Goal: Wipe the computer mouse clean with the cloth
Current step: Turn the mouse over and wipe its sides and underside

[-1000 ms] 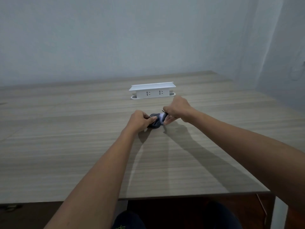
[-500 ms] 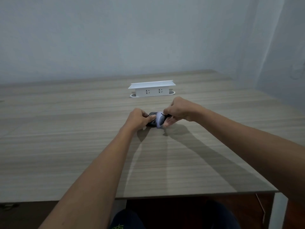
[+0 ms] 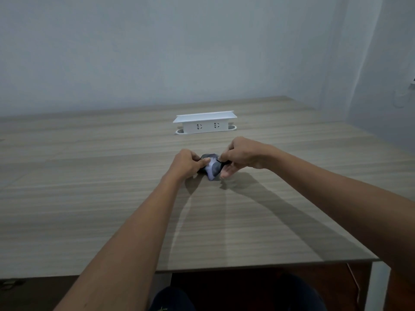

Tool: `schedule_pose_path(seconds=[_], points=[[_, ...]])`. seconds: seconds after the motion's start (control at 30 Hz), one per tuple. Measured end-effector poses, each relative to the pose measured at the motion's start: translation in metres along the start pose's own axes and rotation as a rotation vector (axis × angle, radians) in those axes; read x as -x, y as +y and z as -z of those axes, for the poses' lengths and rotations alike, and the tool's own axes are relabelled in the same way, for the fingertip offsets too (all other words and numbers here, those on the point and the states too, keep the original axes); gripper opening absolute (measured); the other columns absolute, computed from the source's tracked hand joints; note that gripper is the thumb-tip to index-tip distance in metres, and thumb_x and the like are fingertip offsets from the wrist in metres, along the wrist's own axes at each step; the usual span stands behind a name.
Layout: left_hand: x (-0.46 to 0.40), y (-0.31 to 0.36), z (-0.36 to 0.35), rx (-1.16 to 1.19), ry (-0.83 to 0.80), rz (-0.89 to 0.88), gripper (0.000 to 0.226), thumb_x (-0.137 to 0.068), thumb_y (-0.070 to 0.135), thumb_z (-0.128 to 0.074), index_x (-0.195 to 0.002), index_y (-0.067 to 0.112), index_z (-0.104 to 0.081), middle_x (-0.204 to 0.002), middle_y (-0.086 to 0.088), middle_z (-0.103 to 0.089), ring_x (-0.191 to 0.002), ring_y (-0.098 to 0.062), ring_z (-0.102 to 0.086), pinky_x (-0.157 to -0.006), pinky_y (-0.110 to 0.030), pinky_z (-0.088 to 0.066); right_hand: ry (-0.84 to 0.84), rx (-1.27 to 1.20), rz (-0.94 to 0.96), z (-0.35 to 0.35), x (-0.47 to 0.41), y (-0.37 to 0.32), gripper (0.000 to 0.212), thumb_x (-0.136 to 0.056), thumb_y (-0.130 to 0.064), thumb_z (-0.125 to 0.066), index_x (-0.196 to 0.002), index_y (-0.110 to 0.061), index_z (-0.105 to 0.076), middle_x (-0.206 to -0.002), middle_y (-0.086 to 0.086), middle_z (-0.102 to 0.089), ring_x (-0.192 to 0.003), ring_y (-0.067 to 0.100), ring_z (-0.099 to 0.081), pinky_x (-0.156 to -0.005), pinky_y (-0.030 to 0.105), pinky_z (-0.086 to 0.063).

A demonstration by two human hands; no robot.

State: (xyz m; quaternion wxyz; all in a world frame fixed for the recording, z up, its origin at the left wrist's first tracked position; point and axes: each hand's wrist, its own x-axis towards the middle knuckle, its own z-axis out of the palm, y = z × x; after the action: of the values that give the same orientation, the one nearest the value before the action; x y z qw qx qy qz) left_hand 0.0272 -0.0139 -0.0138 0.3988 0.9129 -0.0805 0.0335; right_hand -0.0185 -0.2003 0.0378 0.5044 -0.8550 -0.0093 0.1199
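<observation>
A dark computer mouse [image 3: 206,157] rests on the wooden table [image 3: 89,198] between my two hands, mostly hidden. My left hand [image 3: 186,163] grips its left side, thumb pressed onto the top. A small pale lilac and grey cloth [image 3: 212,170] drapes over the mouse's near right part. My right hand [image 3: 241,156] pinches that cloth against the mouse, its fingers curled over the right side. Only a sliver of the mouse shows above the cloth.
A white power socket box [image 3: 204,125] stands on the table a short way behind the hands. The table's near edge [image 3: 258,265] runs across the lower frame, with my knees below it. A pale wall rises behind the table.
The cloth has slid from the mouse's right side over its near top, covering more of it. My right hand shifted slightly left and towards me; my left hand kept its hold.
</observation>
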Motion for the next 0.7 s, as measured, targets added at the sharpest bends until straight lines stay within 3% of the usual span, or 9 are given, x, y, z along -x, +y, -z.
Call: schedule_pose_path(seconds=[0.17, 0.33, 0.43, 0.6, 0.7], points=[[0.001, 0.0, -0.002, 0.019, 0.002, 0.0, 0.042, -0.089, 0.041, -0.072, -0.093, -0.001, -0.078, -0.086, -0.022, -0.076, -0.069, -0.02, -0.057, -0.06, -0.028, -0.041, 0.226, 0.075, 0.064, 0.001, -0.01, 0.009, 0.023, -0.092, 0.003, -0.055, -0.105, 0.017, -0.067, -0.084, 0.022, -0.073, -0.068, 0.027, -0.072, -0.063, 0.029, -0.063], [-0.001, -0.002, -0.001, 0.021, 0.007, -0.006, 0.044, -0.089, 0.04, -0.072, -0.091, -0.003, -0.077, -0.088, -0.024, -0.076, -0.067, -0.021, -0.057, -0.062, -0.029, -0.042, 0.07, 0.038, 0.02, 0.0, -0.006, 0.007, 0.024, -0.091, 0.0, -0.055, -0.099, 0.017, -0.07, -0.077, 0.021, -0.077, -0.078, 0.031, -0.077, -0.087, 0.04, -0.062], [-0.001, -0.002, -0.001, 0.017, 0.005, 0.0, 0.043, -0.089, 0.039, -0.072, -0.09, -0.004, -0.076, -0.079, -0.021, -0.074, -0.061, -0.019, -0.054, -0.059, -0.028, -0.041, 0.037, -0.029, -0.001, 0.002, -0.007, 0.005, 0.025, -0.095, -0.001, -0.055, -0.104, 0.021, -0.065, -0.073, 0.021, -0.076, -0.071, 0.029, -0.076, -0.086, 0.039, -0.062], [0.002, 0.001, 0.0, 0.019, 0.003, 0.012, 0.042, -0.089, 0.041, -0.071, -0.091, 0.0, -0.078, -0.073, -0.014, -0.069, -0.06, -0.018, -0.053, -0.054, -0.026, -0.039, 0.233, -0.013, 0.063, 0.0, -0.015, 0.011, 0.023, -0.093, 0.002, -0.054, -0.107, 0.017, -0.066, -0.087, 0.025, -0.074, -0.067, 0.026, -0.071, -0.067, 0.031, -0.064], [0.001, 0.0, 0.0, 0.015, 0.002, 0.012, 0.043, -0.089, 0.04, -0.071, -0.09, -0.002, -0.077, -0.074, -0.018, -0.07, -0.059, -0.018, -0.052, -0.054, -0.026, -0.038, 0.176, 0.016, 0.024, -0.001, -0.014, 0.01, 0.023, -0.09, 0.0, -0.058, -0.102, 0.016, -0.069, -0.08, 0.021, -0.077, -0.074, 0.028, -0.076, -0.081, 0.039, -0.063]])
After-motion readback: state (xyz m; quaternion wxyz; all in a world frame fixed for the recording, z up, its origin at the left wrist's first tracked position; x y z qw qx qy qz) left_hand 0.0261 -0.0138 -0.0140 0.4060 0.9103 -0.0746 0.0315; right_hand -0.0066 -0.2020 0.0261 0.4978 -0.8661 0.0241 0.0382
